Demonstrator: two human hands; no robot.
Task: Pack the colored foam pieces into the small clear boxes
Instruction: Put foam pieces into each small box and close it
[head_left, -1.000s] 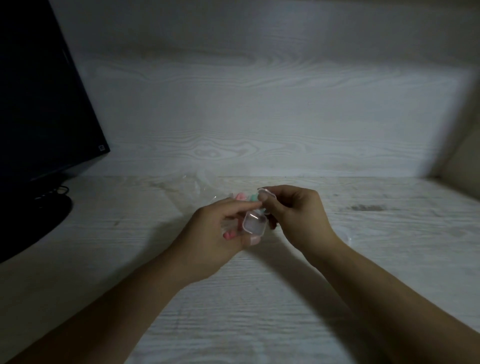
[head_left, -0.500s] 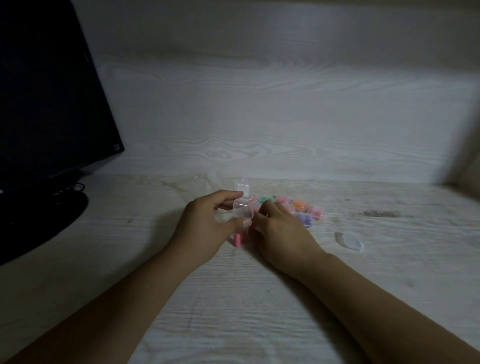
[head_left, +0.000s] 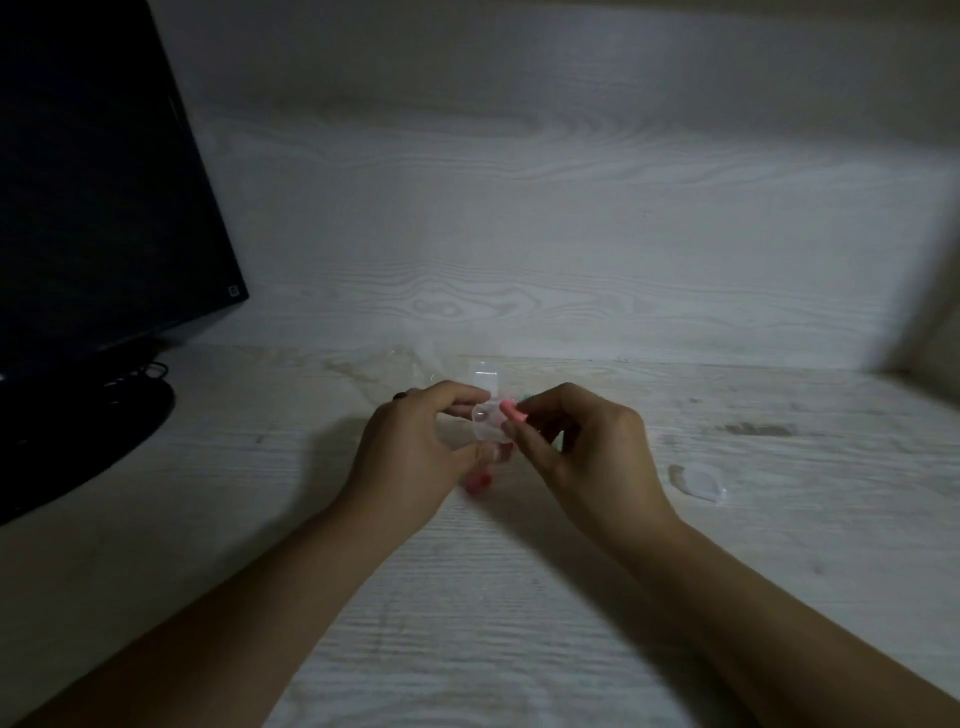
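My left hand (head_left: 415, 447) holds a small clear box (head_left: 485, 415) between thumb and fingers, its hinged lid standing up at the back. My right hand (head_left: 587, 447) pinches a pink foam piece (head_left: 514, 413) at the box's open side. A red-pink foam piece (head_left: 478, 480) lies on the table just below my left thumb. A bit of green foam (head_left: 522, 399) peeks out behind my right fingers; the other foam pieces are hidden behind that hand.
A second small clear box (head_left: 698, 480) lies on the white wood-grain table (head_left: 519, 597) to the right of my right hand. A crumpled clear plastic bag (head_left: 410, 364) sits behind my hands. A dark monitor (head_left: 93, 208) and its round base stand at the left.
My right hand has lifted off the table with a pink foam piece and brought it to the box. The pile of foam pieces is now hidden behind it.
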